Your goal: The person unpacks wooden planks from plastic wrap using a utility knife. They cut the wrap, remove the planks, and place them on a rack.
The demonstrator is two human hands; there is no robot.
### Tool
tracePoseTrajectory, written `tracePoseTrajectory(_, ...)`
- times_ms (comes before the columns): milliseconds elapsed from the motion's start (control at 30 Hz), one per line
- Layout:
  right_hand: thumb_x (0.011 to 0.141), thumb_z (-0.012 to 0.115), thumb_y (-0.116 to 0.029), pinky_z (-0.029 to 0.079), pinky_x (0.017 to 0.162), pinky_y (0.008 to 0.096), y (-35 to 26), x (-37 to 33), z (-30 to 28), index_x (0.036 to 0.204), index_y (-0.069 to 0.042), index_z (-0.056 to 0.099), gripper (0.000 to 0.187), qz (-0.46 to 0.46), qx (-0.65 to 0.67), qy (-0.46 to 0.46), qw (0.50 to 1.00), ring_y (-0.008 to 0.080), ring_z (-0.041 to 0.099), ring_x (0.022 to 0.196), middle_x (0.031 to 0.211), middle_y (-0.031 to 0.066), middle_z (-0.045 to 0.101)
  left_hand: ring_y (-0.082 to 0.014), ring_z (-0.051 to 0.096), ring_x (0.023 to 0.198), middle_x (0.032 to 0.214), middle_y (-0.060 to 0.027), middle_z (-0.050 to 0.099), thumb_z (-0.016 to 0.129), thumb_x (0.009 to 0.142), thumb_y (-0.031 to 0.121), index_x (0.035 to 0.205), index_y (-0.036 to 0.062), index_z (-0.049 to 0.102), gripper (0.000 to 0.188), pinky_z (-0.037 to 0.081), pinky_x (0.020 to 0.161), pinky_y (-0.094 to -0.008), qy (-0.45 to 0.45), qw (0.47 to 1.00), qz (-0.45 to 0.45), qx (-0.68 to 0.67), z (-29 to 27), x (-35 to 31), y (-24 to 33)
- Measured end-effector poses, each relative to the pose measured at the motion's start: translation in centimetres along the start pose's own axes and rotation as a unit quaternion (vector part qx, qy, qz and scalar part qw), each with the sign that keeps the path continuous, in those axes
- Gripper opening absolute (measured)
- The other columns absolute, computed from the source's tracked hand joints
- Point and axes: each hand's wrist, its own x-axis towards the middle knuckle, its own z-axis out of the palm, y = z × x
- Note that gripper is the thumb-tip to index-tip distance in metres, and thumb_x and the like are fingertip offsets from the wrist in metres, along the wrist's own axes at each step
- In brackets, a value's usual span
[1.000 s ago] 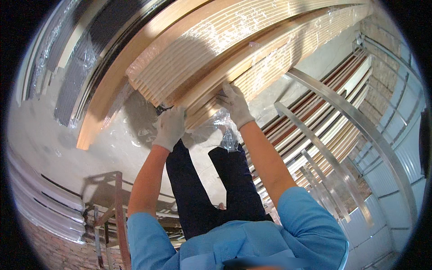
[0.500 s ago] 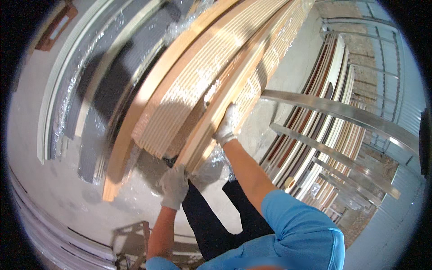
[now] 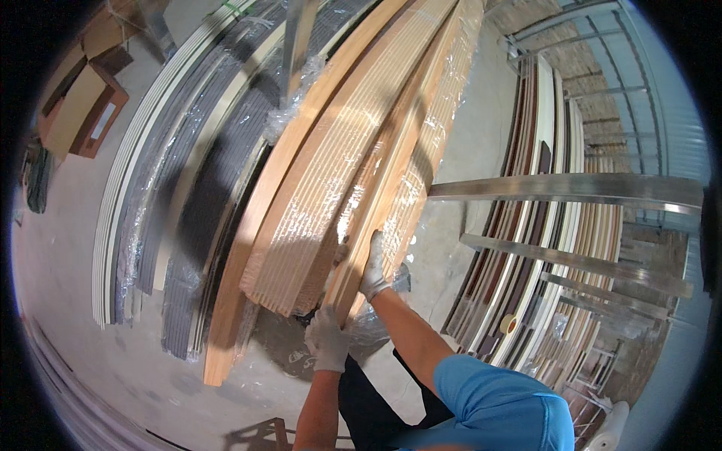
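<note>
A long, light wood-coloured board [image 3: 372, 214] runs away from me, lying along the plastic-wrapped bundles of ribbed wood-coloured panels [image 3: 320, 218]. At its near end my left hand [image 3: 328, 344], in a whitish glove, is closed around the left side and tip. My right hand [image 3: 375, 272], gloved too, grips the board's right edge a little farther up, its fingers partly hidden behind the wood. Another wrapped bundle [image 3: 432, 154] shows to the right of the board. A separate plain wooden plank [image 3: 226, 331] lies along the left side of the ribbed bundle, touched by neither hand.
Grey wrapped panels [image 3: 218, 173] and pale strips [image 3: 120, 225] lie farther left. A cardboard box [image 3: 89, 105] sits at the far left. On the right, metal rack bars [image 3: 564, 188] jut out over stacked long profiles [image 3: 519, 240], with a tape roll [image 3: 508, 324] on them.
My right hand is nearer the board's close end and to my left hand than before. The view has shifted, bringing the cardboard box farther into sight. Both hands stay on the board.
</note>
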Motion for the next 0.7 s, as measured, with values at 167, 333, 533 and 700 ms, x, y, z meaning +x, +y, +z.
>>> tracePoseTrajectory(167, 0.082, 0.05, -0.086, 0.058, 0.086, 0.0433, 4.5, -6.9, -0.3, 0.121, -0.013, 0.059, 0.083, 0.091, 0.002, 0.037, 0.995, 0.0253, 0.069, 0.088, 0.098, 0.0089, 0.067, -0.0374, 0.064, 0.094, 0.097, -0.014, 0.063, 0.081, 0.074, 0.027, 0.109, 0.0056, 0.059, 0.047, 0.049, 0.079, -0.0508, 0.101, 0.995, -0.003, -0.01, -0.4, -7.2, -4.2)
tracePoseTrajectory(333, 0.085, 0.05, -0.083, 0.053, 0.097, 0.0529, 5.3, -8.2, 2.5, 0.131, -0.014, 0.056, 0.083, 0.064, -0.057, 0.059, 0.995, 0.0322, 0.062, 0.112, 0.118, 0.0121, 0.064, -0.0396, 0.063, 0.092, 0.093, -0.016, 0.062, 0.083, 0.064, 0.024, 0.106, 0.0057, 0.059, 0.052, 0.049, 0.079, -0.0526, 0.021, 0.987, -0.156, 0.037, -3.8, -17.7, -10.8)
tracePoseTrajectory(533, 0.079, 0.061, -0.082, 0.06, 0.078, 0.0465, -13.5, 3.1, 7.7, 0.111, -0.012, 0.067, 0.077, -0.081, 0.025, -0.089, 0.992, 0.0289, 0.068, 0.085, 0.096, 0.0085, 0.069, -0.0408, 0.064, 0.089, 0.091, -0.017, 0.063, 0.084, 0.062, 0.021, 0.104, 0.0065, 0.059, 0.051, 0.051, 0.077, -0.0514, -0.078, 0.944, -0.31, 0.079, -8.7, -28.3, -15.5)
tracePoseTrajectory(700, 0.089, 0.069, -0.051, 0.06, 0.083, 0.0405, -5.1, -4.0, 10.6, 0.123, -0.008, 0.062, 0.055, -0.026, 0.082, -0.071, 0.994, 0.0267, 0.07, 0.094, 0.108, 0.0109, 0.07, -0.0421, 0.065, 0.087, 0.089, -0.0176, 0.064, 0.083, 0.062, 0.018, 0.103, 0.007, 0.059, 0.049, 0.052, 0.075, -0.0508, -0.033, 0.951, -0.306, 0.035, -17.5, -30.2, -13.6)
